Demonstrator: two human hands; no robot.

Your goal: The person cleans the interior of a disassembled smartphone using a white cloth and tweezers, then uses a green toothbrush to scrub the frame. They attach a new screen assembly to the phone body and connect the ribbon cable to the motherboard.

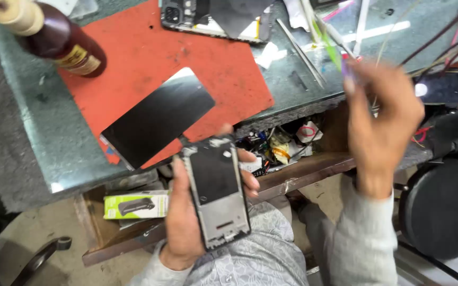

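Left hand (184, 222) low over the lap, grip closed around an opened phone frame (217, 193), bare inside facing up, thumb on its left edge, fingers wrapped on the right. Behind it, an open drawer (282, 145) crammed with small parts. Right hand (382, 114) raised at the tabletop (43, 137) edge, blurred; fingertips pinch a thin tool, kind unclear. On the tabletop: black screen panel (157, 119) lying on a red mat (208, 58). Farther back, brown bottle (62, 39), second opened phone (213, 16).
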